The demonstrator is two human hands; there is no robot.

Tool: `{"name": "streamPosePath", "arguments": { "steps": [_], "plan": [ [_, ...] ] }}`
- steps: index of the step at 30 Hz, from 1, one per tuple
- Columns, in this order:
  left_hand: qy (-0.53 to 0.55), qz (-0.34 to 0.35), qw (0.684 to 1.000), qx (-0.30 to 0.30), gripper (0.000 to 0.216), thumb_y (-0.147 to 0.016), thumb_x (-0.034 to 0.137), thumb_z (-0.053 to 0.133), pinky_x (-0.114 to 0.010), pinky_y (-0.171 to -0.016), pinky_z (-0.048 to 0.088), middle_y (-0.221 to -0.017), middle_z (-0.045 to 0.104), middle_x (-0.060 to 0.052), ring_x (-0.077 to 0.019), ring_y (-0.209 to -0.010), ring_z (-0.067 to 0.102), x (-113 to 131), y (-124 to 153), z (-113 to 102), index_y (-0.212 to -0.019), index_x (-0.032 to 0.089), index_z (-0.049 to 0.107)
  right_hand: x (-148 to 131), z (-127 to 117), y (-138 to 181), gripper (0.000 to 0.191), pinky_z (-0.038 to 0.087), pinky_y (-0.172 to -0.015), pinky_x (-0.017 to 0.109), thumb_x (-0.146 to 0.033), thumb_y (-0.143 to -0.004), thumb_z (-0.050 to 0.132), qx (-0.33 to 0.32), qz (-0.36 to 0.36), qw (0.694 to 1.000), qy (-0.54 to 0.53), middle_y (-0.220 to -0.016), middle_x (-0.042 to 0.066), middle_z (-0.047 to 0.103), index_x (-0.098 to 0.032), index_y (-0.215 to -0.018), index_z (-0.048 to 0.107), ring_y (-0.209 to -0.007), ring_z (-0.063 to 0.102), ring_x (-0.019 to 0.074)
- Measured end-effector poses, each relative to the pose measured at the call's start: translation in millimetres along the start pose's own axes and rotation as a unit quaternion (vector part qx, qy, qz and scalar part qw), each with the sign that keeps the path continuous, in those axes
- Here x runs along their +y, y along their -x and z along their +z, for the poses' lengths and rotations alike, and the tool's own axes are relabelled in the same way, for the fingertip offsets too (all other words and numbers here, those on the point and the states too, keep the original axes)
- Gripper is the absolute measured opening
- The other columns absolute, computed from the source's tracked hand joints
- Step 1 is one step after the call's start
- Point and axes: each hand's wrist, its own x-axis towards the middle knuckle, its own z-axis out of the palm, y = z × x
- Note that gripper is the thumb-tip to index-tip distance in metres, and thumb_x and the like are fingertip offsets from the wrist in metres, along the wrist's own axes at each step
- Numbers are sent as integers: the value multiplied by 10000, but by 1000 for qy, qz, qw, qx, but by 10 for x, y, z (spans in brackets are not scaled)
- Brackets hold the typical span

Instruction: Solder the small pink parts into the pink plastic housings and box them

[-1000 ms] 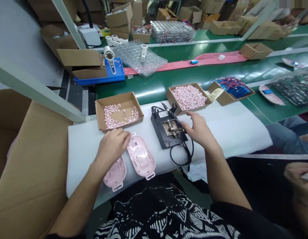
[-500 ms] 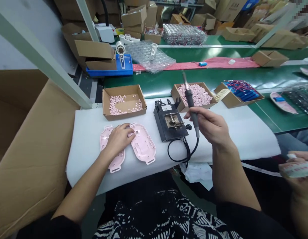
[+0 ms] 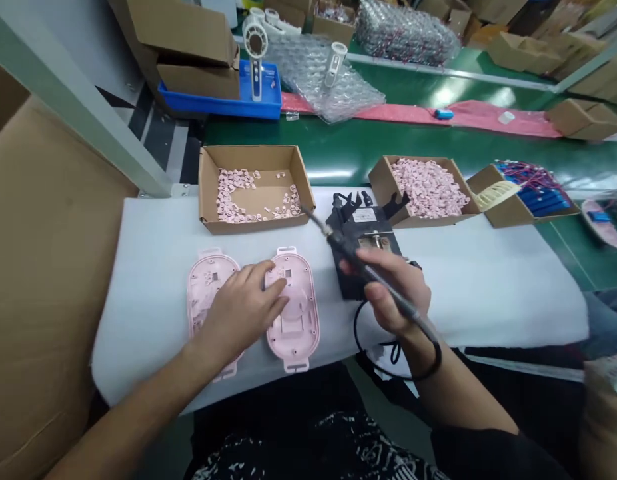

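Observation:
My right hand (image 3: pixel 396 290) grips a soldering iron (image 3: pixel 349 249) by its dark handle, its tip pointing up and left near the corner of the left parts box. Two pink oval plastic shells lie side by side on the white mat. Over the inner edge of the right shell (image 3: pixel 293 337) rests my left hand (image 3: pixel 246 300), fingers apart and bent, its tips at the shell's upper part. My hand and wrist partly cover the left shell (image 3: pixel 202 288). Behind the iron stands a black soldering station (image 3: pixel 349 285), partly hidden by my right hand.
A shallow cardboard box (image 3: pixel 256 228) of small pink parts stands behind the shells. Farther right are a fuller box (image 3: pixel 383 179) of pink pieces and a box with blue wired cells (image 3: pixel 546 200). A large carton (image 3: pixel 53 280) borders the left side. The iron's black cable (image 3: pixel 358 330) loops below the station.
My right hand has swung the soldering iron down and left, from nearly upright to slanting toward the left parts box. The right shell now sits straighter under my left hand. The view has tilted down.

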Motion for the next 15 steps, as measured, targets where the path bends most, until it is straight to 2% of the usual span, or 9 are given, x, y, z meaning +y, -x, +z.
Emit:
{"name": "streamPosePath", "arguments": {
  "steps": [3, 5, 8, 10, 13, 15],
  "plan": [
    [-23, 28, 999, -3, 299, -1017, 301, 540, -477, -876, 564, -1324, 621, -176, -317, -1115, 623, -29, 2, 30, -1234, 159, 689, 24, 69, -60, 285, 573, -581, 361, -245, -912, 635, -42, -35, 998, -5, -859, 41, 685, -299, -1191, 640, -705, 671, 202],
    [-24, 34, 999, -3, 307, -1014, 298, 540, -472, -848, 567, -1308, 642, -161, -309, -1093, 630, -53, -5, 39, -1247, 156, 680, 16, 83, -78, 311, 580, -551, 355, -228, -924, 597, -61, -37, 997, -3, -828, 52, 673, -259, -1231, 638, -693, 673, 202],
    [-23, 38, 999, 3, 279, -998, 294, 555, -468, -773, 562, -1263, 682, -128, -300, -1034, 646, -84, -16, 53, -1217, 184, 690, -31, 22, -80, 327, 613, -561, 373, -300, -994, 505, -86, 3, 996, 11, -788, 60, 679, -252, -1291, 634, -726, 709, 218],
    [-20, 37, 999, 12, 264, -989, 301, 564, -468, -748, 554, -1246, 700, -105, -295, -1013, 653, -100, -17, 67, -1202, 219, 698, -78, -61, -71, 376, 634, -572, 395, -322, -993, 497, -127, 27, 991, 24, -787, 59, 703, -280, -1347, 614, -733, 728, 230],
    [-26, 36, 999, 11, 280, -987, 313, 547, -472, -725, 538, -1274, 704, -77, -286, -999, 654, -115, -12, 91, -1209, 258, 708, -160, -155, -38, 515, 665, -612, 470, -256, -894, 546, -184, 65, 978, 72, -819, 65, 743, -310, -1404, 590, -820, 759, 286],
    [-29, 35, 999, 2, 313, -989, 314, 516, -481, -708, 523, -1301, 699, -61, -287, -1001, 648, -123, -13, 105, -1225, 258, 714, -213, -149, -4, 580, 665, -620, 522, -188, -799, 567, -161, 106, 977, 89, -818, 81, 751, -309, -1361, 640, -869, 762, 335]
  ]
}}
